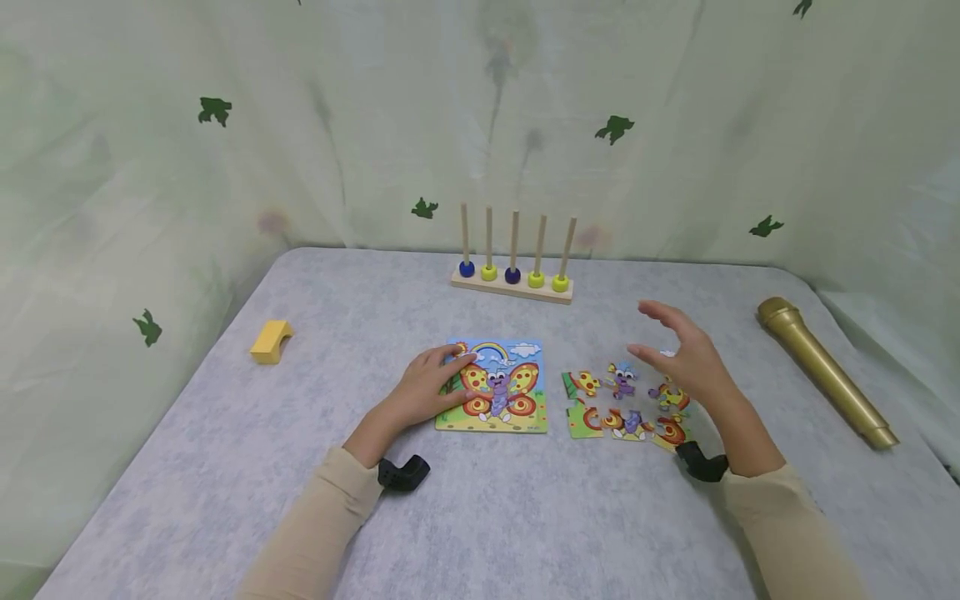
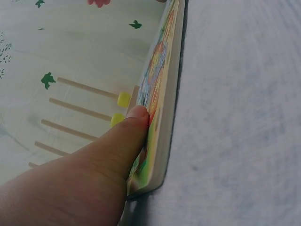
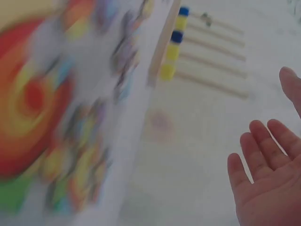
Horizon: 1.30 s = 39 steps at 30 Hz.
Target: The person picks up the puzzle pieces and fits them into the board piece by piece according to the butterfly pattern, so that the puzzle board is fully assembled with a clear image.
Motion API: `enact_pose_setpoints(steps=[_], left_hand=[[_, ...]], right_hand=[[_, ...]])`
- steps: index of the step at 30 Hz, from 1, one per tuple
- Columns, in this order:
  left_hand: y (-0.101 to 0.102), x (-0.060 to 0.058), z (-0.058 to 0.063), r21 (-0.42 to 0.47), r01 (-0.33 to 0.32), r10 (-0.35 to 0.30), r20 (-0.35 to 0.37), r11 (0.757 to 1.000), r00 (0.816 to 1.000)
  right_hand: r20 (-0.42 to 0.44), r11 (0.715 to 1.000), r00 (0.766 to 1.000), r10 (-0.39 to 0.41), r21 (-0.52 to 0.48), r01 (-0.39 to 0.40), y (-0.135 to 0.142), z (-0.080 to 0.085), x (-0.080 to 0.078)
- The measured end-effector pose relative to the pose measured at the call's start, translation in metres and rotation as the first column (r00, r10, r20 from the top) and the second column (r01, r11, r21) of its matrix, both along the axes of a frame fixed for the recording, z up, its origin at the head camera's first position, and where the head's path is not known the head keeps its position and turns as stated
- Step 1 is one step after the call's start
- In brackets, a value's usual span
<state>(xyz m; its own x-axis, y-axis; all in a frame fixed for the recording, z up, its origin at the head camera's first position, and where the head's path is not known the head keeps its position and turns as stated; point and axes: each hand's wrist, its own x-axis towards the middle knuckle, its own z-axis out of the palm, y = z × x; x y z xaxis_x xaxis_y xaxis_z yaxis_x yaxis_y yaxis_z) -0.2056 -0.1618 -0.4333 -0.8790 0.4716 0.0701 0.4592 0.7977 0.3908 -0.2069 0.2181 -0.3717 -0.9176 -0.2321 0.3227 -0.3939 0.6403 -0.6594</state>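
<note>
My left hand [image 1: 422, 388] rests on the left side of a square butterfly puzzle board [image 1: 501, 408] lying on the table. Its thumb [image 2: 127, 134] lies along the printed face in the left wrist view, near the board's thick edge. To the right of the board, several loose puzzle pieces [image 1: 628, 423] lie in two uneven rows, showing parts of a butterfly. Over the right end of these pieces hovers my right hand [image 1: 693, 360], thumb and fingers spread apart, holding nothing. The right wrist view shows its palm [image 3: 270, 188] bare, with a blurred red-and-yellow piece [image 3: 33, 99] close to the camera.
Behind the board stands a wooden base [image 1: 510, 290] with several upright pegs, each carrying a blue or yellow bead. A yellow arch block [image 1: 270, 342] sits at the left. At the right lies a gold microphone [image 1: 825, 372]. A pale curtain [image 1: 360, 125] hangs behind the table.
</note>
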Motion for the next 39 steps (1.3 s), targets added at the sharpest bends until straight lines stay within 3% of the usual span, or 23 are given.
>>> enact_pose_setpoints(steps=[4, 8, 16, 27, 39], left_hand=[[0.001, -0.001, 0.001, -0.008, 0.0, 0.0, 0.014, 1.0, 1.0], [0.002, -0.003, 0.002, -0.023, -0.009, 0.009, 0.026, 1.0, 1.0], [0.003, -0.004, 0.0, -0.037, -0.015, 0.017, 0.036, 0.999, 0.999], [0.002, -0.001, 0.002, -0.029, -0.013, 0.014, 0.034, 0.999, 0.999], [0.001, 0.0, 0.001, -0.022, -0.014, 0.014, 0.03, 1.0, 0.999]], right_hand=[[0.071, 0.996, 0.994, -0.079, -0.028, 0.081, 0.027, -0.014, 0.0], [0.146, 0.993, 0.984, -0.106, -0.035, 0.113, 0.042, -0.024, -0.002], [0.33, 0.988, 0.932, -0.149, 0.077, 0.131, 0.063, -0.046, -0.004], [0.356, 0.991, 0.932, -0.061, 0.129, 0.015, 0.067, -0.051, -0.003], [0.329, 0.97, 0.934, -0.139, 0.236, 0.061, 0.061, -0.044, -0.003]])
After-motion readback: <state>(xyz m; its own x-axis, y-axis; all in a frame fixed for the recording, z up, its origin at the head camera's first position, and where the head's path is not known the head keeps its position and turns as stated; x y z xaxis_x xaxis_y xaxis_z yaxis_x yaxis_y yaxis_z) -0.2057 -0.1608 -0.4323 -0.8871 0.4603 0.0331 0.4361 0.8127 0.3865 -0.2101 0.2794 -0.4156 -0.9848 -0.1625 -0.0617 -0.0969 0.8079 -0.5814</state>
